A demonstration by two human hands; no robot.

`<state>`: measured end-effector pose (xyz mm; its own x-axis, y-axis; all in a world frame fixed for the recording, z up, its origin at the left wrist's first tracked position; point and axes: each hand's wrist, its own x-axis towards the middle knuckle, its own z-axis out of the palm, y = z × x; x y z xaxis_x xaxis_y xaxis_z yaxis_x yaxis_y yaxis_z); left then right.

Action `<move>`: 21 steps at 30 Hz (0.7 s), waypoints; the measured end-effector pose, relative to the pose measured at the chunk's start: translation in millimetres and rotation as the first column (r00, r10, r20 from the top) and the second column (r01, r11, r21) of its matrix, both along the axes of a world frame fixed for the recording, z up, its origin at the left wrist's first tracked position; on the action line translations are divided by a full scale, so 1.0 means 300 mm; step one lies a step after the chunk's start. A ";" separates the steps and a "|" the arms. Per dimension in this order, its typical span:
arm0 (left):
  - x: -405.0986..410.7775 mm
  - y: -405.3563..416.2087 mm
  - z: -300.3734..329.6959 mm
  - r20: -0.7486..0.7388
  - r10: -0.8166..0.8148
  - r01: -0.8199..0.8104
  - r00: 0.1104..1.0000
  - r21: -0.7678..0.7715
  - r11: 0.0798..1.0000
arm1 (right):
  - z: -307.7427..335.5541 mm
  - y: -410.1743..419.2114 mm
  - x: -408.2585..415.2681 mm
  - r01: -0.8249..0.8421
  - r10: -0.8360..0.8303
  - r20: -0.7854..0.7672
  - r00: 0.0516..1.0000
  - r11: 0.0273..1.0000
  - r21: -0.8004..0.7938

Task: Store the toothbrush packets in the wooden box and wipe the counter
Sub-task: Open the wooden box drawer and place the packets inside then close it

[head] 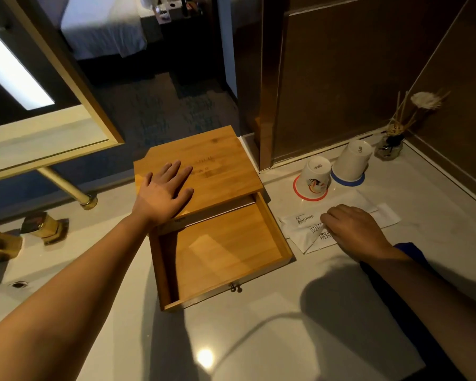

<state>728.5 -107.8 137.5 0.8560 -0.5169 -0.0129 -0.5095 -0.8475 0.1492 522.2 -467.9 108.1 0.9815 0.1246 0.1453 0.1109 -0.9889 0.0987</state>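
White counter (259,339) runs under everything you work on. Your left hand (165,188) lies flat with fingers spread on the wooden box (204,160), likely to steady it while its drawer (223,257) stands pulled out and empty. Your right hand (355,229) curls over the toothbrush packets (302,220) just beside the drawer; maybe 3 overlap, and whether your fingers have pinched one is hidden.

Pretty dim, warm light overall, with a bright strip glowing in the mirror (17,75) far left. Overhead lamp leaves a glare spot on the near worktop (205,357) plus soft arm shadows, and straight lines bend at the edges.
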 end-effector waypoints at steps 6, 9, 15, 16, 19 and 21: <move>0.002 0.001 -0.006 0.000 -0.001 0.001 1.000 -0.015 1.000 | 0.046 0.003 -0.035 0.038 -0.133 0.353 0.926 0.964 0.264; 0.003 0.000 -0.008 0.004 0.003 -0.002 1.000 -0.017 1.000 | 0.121 0.104 -0.031 -0.085 -0.022 0.473 0.881 0.975 0.205; 0.000 0.000 -0.007 0.008 0.006 -0.006 1.000 -0.026 1.000 | 0.222 0.388 -0.012 -0.320 0.211 0.431 0.877 0.927 0.198; 0.000 0.001 -0.007 0.006 0.005 -0.004 1.000 -0.024 1.000 | 0.231 0.428 -0.008 -0.337 0.238 0.410 0.880 0.922 0.189; 0.001 0.000 -0.008 0.001 0.004 -0.004 1.000 -0.013 1.000 | 0.240 0.556 0.005 -0.381 0.313 0.346 0.885 0.913 0.148; 0.001 0.000 -0.008 0.000 0.004 -0.004 1.000 -0.016 1.000 | 0.227 0.633 0.012 -0.449 0.395 0.311 0.864 0.885 0.124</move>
